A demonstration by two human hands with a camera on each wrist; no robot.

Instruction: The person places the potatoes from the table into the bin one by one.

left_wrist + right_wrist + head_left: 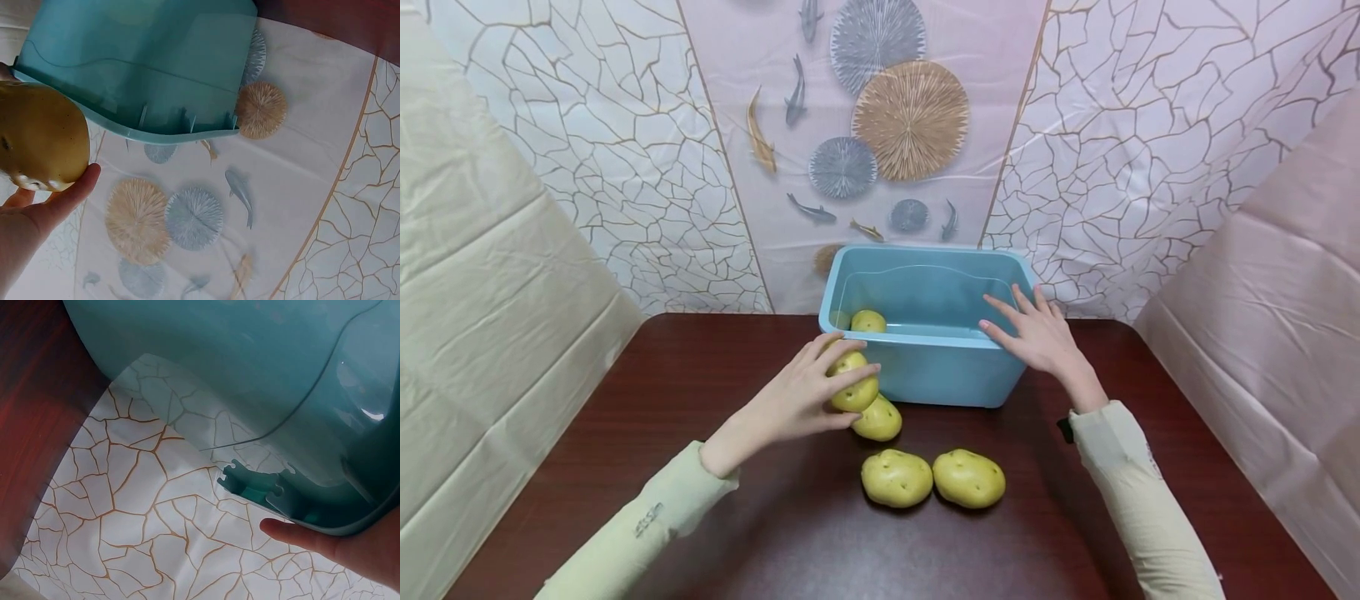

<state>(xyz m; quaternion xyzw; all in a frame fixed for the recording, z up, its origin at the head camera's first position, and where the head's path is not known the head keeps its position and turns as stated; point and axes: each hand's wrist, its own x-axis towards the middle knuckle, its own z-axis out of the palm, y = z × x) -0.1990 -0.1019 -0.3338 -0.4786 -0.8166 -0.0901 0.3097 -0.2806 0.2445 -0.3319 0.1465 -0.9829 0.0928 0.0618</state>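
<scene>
My left hand (pixel 793 392) holds a yellow potato (pixel 856 385) in front of the near left corner of a blue plastic bin (pixel 951 367). In the left wrist view the held potato (pixel 44 134) is at the left edge, with the thumb and part of the hand against it. At the bin's right end, my right hand (pixel 1043 335) rests by the rim with its fingers spread; the right wrist view shows a digit (pixel 300 537) along the rim's underside. Inside the bin lies another potato (pixel 868 321), partly hidden by the front wall.
Just below the held potato, a potato (pixel 882 419) lies on the dark red-brown table (pixel 760 525). Nearer to me, a left potato (pixel 897 479) and a right potato (pixel 968 480) lie side by side. Patterned cloth (pixel 910 208) hangs behind the bin.
</scene>
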